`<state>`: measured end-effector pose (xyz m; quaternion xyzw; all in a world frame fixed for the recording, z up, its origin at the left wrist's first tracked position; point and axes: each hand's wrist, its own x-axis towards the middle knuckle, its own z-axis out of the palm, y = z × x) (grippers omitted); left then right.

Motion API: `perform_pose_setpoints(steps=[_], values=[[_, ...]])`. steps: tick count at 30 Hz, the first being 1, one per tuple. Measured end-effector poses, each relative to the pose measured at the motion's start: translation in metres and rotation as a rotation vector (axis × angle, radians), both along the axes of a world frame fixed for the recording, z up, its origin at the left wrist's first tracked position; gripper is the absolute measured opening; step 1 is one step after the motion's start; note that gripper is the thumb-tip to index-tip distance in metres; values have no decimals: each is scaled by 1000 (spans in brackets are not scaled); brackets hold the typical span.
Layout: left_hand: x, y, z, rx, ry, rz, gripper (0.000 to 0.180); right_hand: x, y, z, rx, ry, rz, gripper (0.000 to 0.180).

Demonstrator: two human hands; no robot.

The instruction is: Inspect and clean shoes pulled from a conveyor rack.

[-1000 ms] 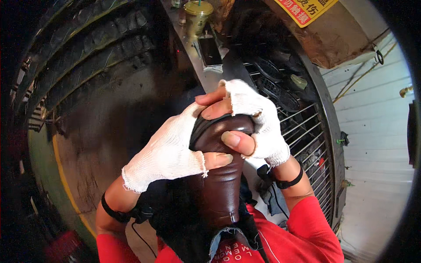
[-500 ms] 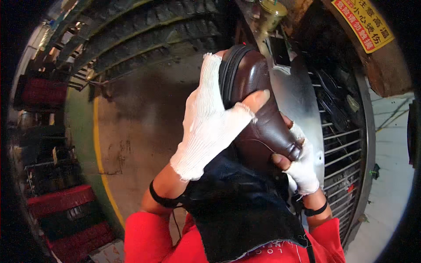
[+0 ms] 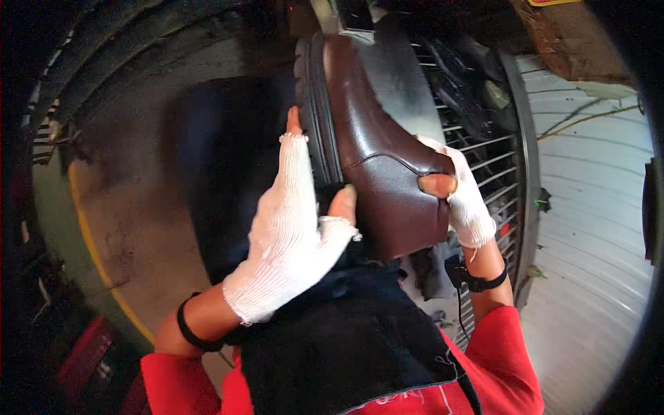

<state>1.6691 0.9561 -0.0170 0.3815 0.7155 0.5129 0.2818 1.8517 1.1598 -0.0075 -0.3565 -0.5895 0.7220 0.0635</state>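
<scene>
A dark brown leather boot [image 3: 387, 183] with a thick black ribbed sole [image 3: 319, 104] is tilted in front of me, sole to the left. My left hand [image 3: 290, 214], in a white fingerless knit glove, is closed on the sole side, thumb by the sole's near end. Most of its fingers are hidden behind the boot. On the right, my right hand [image 3: 462, 187] grips the boot's top edge. Its thumb presses the outside of the leather and its other fingers are out of sight.
A black apron [image 3: 339, 339] hangs over my front. Beyond the boot lies a grey metal surface [image 3: 408, 76], with a metal-barred rack [image 3: 474, 155] of dark items to the right. A white corrugated panel [image 3: 588, 207] stands farther right. Yellow floor line [image 3: 104, 266] at left.
The boot has turned, showing more of its side and its top edge. My left hand moved down and left, its thumb leaving the leather upper. My right hand rose along the top edge.
</scene>
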Motion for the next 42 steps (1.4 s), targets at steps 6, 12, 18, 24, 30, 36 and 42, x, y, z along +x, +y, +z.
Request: perform_pose_setpoints(steps=[6,12,18,24,30,36,42], values=[[-52,21,33,238,-225,-68,91,-15,-61,-11,387,225,-9,102],[-101,-10,10,266,646,-536,64,-59,-40,-29,65,434,123,64],[-97,-32,-40,122,391,-602,46,-122,-29,-56,208,250,58,60],[-136,43,-31,-27,-234,-219,58,-151,8,-46,322,-5,169,54],[-127,28,-51,2,284,-205,65,-142,-6,-51,522,116,168,41],[-96,-13,9,112,169,-377,55,-100,-15,12,579,327,576,39],[-108,-19,-22,26,115,-257,53,-110,-24,-21,293,353,392,45]])
